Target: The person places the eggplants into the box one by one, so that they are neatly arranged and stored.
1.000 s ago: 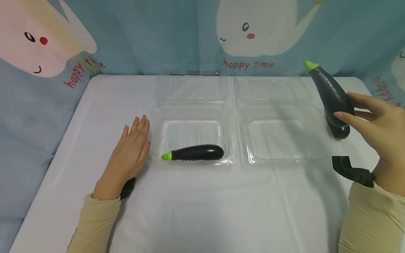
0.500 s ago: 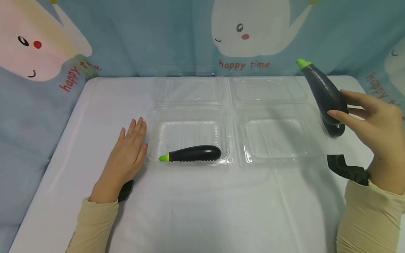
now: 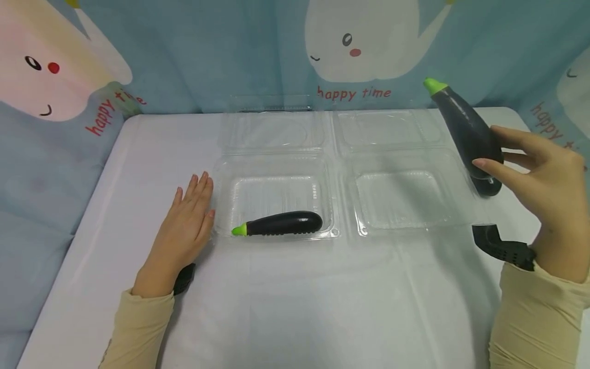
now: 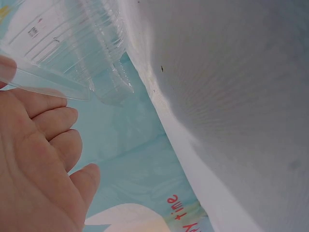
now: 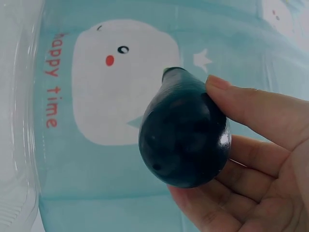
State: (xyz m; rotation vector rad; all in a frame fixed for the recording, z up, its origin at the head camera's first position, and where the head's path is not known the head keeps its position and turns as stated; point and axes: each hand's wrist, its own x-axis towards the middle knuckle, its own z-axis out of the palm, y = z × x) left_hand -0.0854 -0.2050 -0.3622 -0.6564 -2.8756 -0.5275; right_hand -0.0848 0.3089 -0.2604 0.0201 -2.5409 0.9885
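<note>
My right hand point(image 3: 544, 174) grips a dark eggplant point(image 3: 467, 130) by its thick end, thumb on one side and fingers on the other. Its bright green stem end points up and left, and in the right wrist view the rounded bottom of the eggplant point(image 5: 186, 140) faces the camera. Right under it shows the end of another dark eggplant point(image 3: 490, 188), mostly hidden. My left hand point(image 3: 182, 236) lies with fairly straight fingers at the left rim of a clear plastic container point(image 3: 276, 192). A slimmer dark eggplant point(image 3: 286, 223) with a green tip lies along that container's near side.
A second clear container point(image 3: 398, 200) stands to the right of the first, its lid point(image 3: 389, 130) folded back. The left container's lid point(image 3: 272, 130) is likewise open toward the back. A blue printed curtain point(image 3: 258, 56) hangs behind the white table point(image 3: 322, 302).
My right hand keeps its grip on the eggplant and shifts slightly left and up in view. The whole scene drifts a little left with the head camera. The left hand stays by the container.
</note>
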